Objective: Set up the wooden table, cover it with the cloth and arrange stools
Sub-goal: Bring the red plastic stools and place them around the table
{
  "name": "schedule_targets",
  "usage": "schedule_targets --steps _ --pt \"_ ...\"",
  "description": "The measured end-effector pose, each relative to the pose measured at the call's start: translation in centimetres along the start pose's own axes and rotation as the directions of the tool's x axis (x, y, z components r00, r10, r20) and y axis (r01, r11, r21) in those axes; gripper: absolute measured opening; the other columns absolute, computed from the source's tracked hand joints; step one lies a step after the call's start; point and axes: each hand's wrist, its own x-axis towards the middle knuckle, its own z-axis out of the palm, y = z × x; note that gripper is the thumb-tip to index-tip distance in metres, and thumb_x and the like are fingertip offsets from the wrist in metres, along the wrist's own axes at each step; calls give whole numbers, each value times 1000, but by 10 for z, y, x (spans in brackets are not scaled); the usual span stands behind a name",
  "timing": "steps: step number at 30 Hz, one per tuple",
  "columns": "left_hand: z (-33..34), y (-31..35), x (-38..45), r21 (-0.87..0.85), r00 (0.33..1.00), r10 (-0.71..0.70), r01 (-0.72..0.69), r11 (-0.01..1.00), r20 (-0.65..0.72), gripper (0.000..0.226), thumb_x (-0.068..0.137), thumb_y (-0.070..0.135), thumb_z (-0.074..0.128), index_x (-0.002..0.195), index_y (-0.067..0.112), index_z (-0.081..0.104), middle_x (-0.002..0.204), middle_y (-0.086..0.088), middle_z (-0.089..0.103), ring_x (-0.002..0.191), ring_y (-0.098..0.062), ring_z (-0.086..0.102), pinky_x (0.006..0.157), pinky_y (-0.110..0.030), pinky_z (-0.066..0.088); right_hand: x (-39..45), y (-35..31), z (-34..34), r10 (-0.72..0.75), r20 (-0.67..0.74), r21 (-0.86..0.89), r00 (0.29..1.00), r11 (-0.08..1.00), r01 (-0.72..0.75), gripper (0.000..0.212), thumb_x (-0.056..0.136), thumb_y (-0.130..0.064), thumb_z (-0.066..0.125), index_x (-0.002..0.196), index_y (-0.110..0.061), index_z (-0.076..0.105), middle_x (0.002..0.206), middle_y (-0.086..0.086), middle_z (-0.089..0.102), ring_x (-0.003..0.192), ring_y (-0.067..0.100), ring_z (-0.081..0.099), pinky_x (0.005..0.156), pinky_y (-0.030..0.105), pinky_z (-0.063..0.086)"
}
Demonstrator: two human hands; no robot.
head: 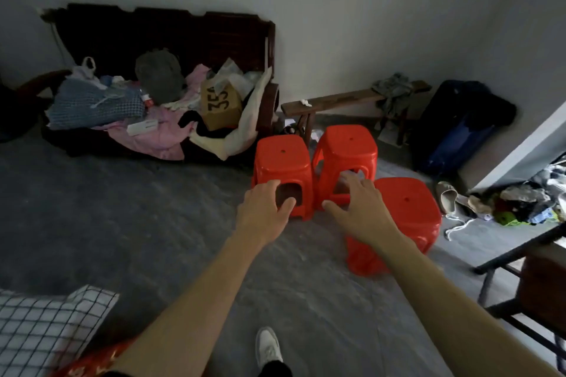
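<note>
so this is the stool-fetching part. three red plastic stools sit on the grey floor [137,223] over by the far wall: the left stool [283,159], the middle stool [346,147] just beside it on the right, and the near stool [407,208] a bit closer and further right.

both arms are stretched out toward them. the left hand [263,208] is spread wide, fingers relaxed, in front of the left stool's side opening, holding nothing. the right hand [358,208] is also wide open and empty, fingers fanned toward the middle stool. can't tell if either hand is actually touching plastic yet, they look just short of it.

my take on doing it well: go for the seat rim or hook fingers through the side cutout, one stool per hand, and lift straight up so the legs don't drag. these things are light, so no need to squeeze hard.

the checked cloth [46,324] shows at the near left corner, presumably already on the desk, so carry the stools back that way. mind the dark chair frame [520,281] on the right and the shoes [447,196] on the floor.
</note>
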Motion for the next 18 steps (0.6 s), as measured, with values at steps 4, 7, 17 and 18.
schedule_targets --steps 4,7,17,18 --pt "2 -7 63 -31 1000 -3 3 1000 -5 62 90 58 51 142 26 43 142 0 50 132 -24 43 106 -49 41 61 -14 -1 18 28 1 999 1000 -18 82 75 -66 59 145 -34 32 142 8 43 134 32 39 105 55 40" --pt "5 -20 108 -59 1000 -26 26 998 7 63 91 56 52 143 22 42 142 -3 50 131 -26 43 106 -50 40 103 -20 8 20 31 -2 999 1000 -19 88 69 -71 54 145 -32 33 141 7 45 132 30 42 104 53 41" --pt "8 -58 213 -87 987 -150 154 984 57 65 91 54 53 144 19 41 137 -5 52 128 -26 45 105 -47 42 235 -14 38 84 186 17 979 996 -88 81 74 -63 61 143 -32 32 138 9 44 127 32 46 103 51 43" --pt "10 -62 224 -79 985 -164 168 983 59 65 91 55 53 144 19 40 138 -5 52 129 -25 45 106 -46 41 254 -13 43 72 198 22 978 997 -78 81 72 -65 59 141 -33 32 136 9 46 125 32 47 102 50 44"
